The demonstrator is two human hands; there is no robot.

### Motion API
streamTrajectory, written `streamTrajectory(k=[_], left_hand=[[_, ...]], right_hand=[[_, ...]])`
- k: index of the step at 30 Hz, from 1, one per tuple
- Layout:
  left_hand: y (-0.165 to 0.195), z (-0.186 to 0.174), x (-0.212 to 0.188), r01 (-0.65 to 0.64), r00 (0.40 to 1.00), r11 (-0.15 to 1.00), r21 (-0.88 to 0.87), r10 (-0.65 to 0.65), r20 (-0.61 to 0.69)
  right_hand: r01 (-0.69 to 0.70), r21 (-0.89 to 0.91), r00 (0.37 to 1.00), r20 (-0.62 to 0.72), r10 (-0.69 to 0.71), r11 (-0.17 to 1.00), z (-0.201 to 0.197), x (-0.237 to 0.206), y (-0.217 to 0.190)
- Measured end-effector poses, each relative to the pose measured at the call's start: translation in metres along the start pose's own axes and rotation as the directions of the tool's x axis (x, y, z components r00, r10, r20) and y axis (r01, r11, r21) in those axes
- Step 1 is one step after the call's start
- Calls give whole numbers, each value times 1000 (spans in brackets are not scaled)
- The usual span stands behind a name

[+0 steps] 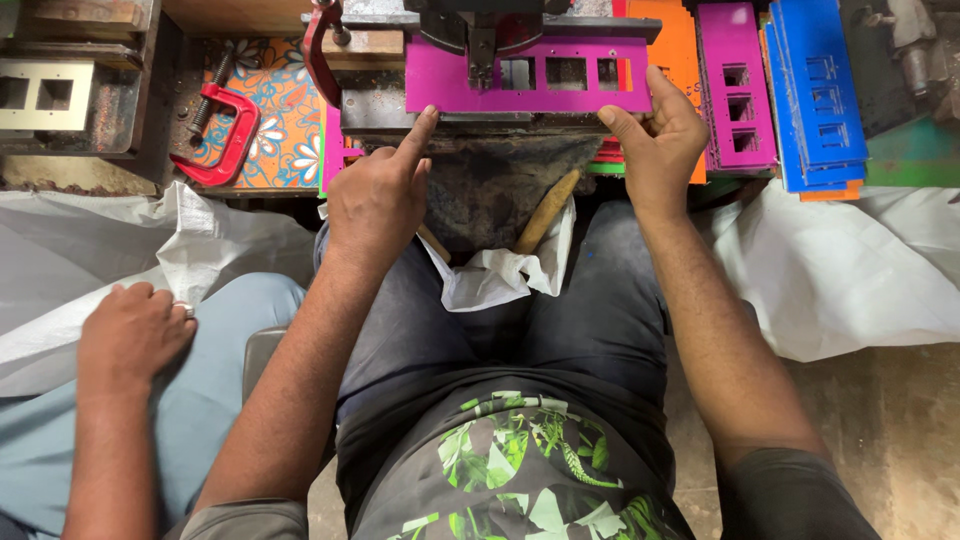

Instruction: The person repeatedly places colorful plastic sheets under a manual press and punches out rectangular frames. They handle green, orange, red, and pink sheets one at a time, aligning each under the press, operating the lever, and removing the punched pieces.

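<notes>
Magenta plate lies flat on far press bed under punch head. Left hand presses its near-left edge with one fingertip, grasping nothing. Right hand pinches right end. Plate likely thin, light, stiff, smooth; cutouts weaken it; best held by edges.

Three hands, one red clamp

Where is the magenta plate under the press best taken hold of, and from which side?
Probably at its two near corners, from the person's side. The magenta plate lies flat with its far edge under the press head, so only the front edge is free; the left hand and right hand already touch it there.
</notes>
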State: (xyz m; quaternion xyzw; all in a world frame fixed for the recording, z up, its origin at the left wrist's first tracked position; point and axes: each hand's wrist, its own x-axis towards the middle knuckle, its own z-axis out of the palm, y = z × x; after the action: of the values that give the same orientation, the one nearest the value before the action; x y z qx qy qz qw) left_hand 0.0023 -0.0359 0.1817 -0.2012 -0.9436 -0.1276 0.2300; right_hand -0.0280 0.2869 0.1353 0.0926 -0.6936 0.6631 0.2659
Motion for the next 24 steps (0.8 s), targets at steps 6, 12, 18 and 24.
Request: streamTrajectory(k=[6,12,18,24], left_hand=[[1,-1,0,0,1000,1000,-6,0,-1],[0,-1,0,0,1000,1000,-10,0,11],[0,-2,1,-3,1000,1000,-10,4,9],[1,-4,1,-6,1000,1000,-19,6,2]], right_hand=[[-8,10,1000,9,8,1000,0,-1,-2],[-13,0,1000,5,13,1000,1,0,-3],[-17,-3,1000,3,17,1000,1,1,-5],[-1,-14,1000,-1,1,1000,1,0,-3]])
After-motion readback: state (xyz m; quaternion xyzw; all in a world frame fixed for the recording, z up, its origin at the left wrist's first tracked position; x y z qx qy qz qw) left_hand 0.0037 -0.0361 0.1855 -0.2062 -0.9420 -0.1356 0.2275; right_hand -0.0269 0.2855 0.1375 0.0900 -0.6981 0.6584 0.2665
